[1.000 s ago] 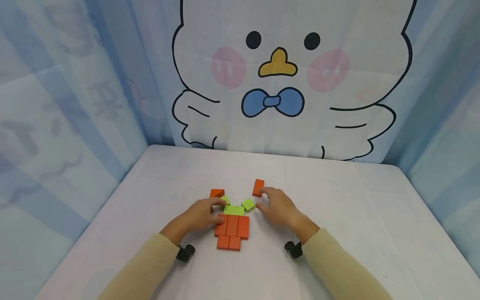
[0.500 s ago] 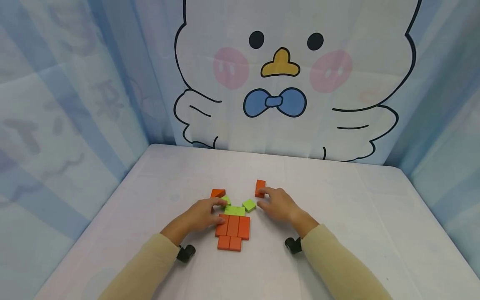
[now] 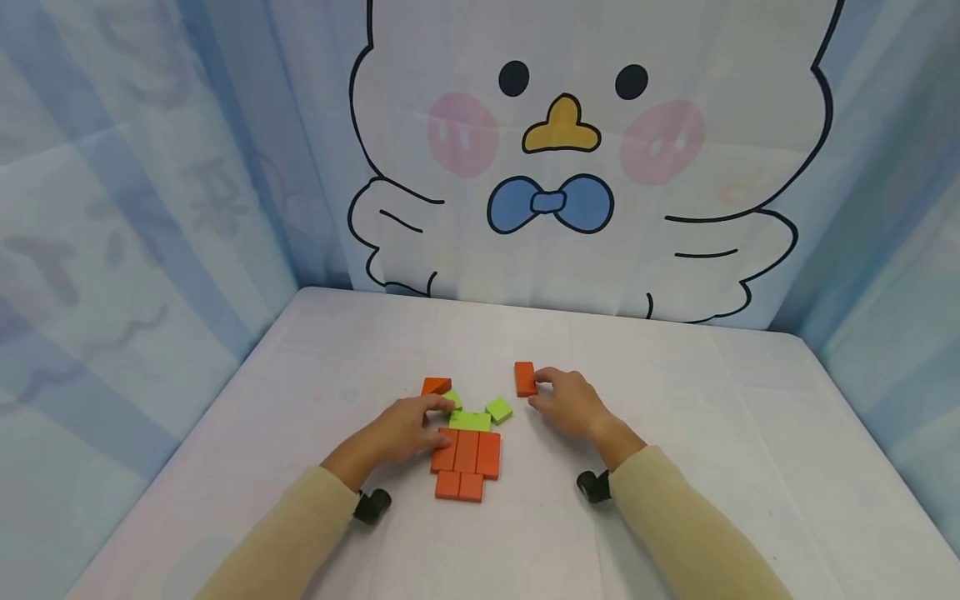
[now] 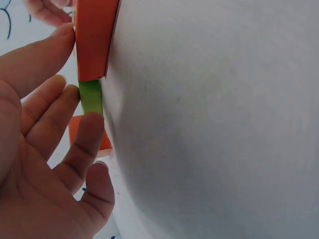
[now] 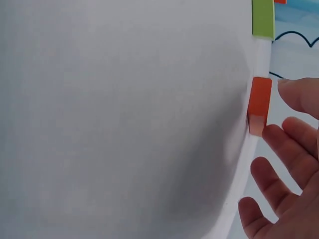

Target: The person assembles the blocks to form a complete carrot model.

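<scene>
In the head view, my left hand (image 3: pixel 401 429) lies at the left side of a flat block figure. Its thumb is on the leftmost of three upright orange blocks (image 3: pixel 467 452), and its forefinger is at a small green block (image 3: pixel 453 398), partly covering it. The left wrist view has the fingertips along the edges of an orange block (image 4: pixel 94 42) and a green block (image 4: pixel 91 94). My right hand (image 3: pixel 576 407) is at a separate orange block (image 3: pixel 525 379), fingertips at its right side. In the right wrist view, the thumb stands apart from that orange block (image 5: pixel 259 94) while a finger touches its end.
A wide green block (image 3: pixel 470 422) tops the orange row, and two smaller orange blocks (image 3: pixel 459 486) sit below it. A tilted green block (image 3: pixel 498 410) lies between the figure and my right hand. Behind the left fingers is another orange block (image 3: pixel 436 385). A printed curtain (image 3: pixel 570 275) backs the white table (image 3: pixel 675 400).
My right hand has shifted slightly right and away from me, and the separate orange block has turned a little and moved slightly right. The left hand stays in place.
</scene>
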Demonstrator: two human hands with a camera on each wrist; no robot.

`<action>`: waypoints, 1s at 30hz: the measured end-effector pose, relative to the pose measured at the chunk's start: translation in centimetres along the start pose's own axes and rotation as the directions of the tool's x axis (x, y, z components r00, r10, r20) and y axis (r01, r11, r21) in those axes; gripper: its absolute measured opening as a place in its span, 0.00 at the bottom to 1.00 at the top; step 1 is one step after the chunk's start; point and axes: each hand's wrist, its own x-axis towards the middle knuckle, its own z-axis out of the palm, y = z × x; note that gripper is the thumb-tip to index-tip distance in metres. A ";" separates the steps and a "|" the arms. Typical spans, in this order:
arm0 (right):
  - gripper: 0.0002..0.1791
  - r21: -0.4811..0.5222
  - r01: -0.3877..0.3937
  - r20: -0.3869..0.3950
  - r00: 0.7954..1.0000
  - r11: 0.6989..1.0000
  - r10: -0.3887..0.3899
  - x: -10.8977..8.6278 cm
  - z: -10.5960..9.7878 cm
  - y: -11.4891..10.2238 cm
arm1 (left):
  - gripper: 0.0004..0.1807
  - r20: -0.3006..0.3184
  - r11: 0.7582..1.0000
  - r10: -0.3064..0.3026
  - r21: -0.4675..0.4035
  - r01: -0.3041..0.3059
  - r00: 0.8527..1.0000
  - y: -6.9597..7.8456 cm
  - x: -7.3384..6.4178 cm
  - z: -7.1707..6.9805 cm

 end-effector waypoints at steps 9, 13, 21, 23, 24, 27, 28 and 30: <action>0.30 0.023 -0.008 -0.032 0.999 1.000 0.009 1.0 0.7 -1.1 | 0.29 0.009 1.000 0.013 -0.017 -0.012 1.000 -0.2 -0.1 -0.1; 0.29 0.018 0.001 -0.033 0.999 1.000 0.000 1.5 0.9 -1.6 | 0.29 0.011 1.000 0.025 -0.015 -0.024 1.000 -0.3 -0.1 -0.1; 0.25 -0.025 0.000 -0.056 0.998 1.000 -0.001 2.5 1.4 -1.9 | 0.29 0.019 0.999 0.025 -0.022 -0.025 0.999 -0.4 0.0 0.1; 0.25 -0.034 -0.001 -0.050 0.999 0.999 -0.001 2.5 1.3 -2.0 | 0.29 0.019 0.999 0.021 -0.025 -0.021 1.000 -0.3 0.0 0.1; 0.25 -0.038 -0.001 -0.046 0.999 0.999 -0.001 2.5 1.2 -2.1 | 0.29 0.019 1.000 0.018 -0.024 -0.017 1.000 -0.3 0.0 0.1; 0.23 -0.042 -0.001 -0.031 1.000 0.999 0.000 2.4 0.9 -2.1 | 0.29 0.014 1.000 0.012 -0.015 -0.012 1.000 -0.3 0.1 0.2; 0.23 -0.044 0.000 -0.029 1.000 0.999 -0.001 2.4 0.8 -2.1 | 0.29 0.010 1.000 0.007 -0.012 -0.007 1.000 -0.4 0.1 0.2; 0.23 -0.045 0.003 -0.028 1.000 0.999 -0.004 2.4 0.7 -2.0 | 0.29 0.006 1.000 0.005 -0.002 -0.005 1.000 -0.4 0.1 0.2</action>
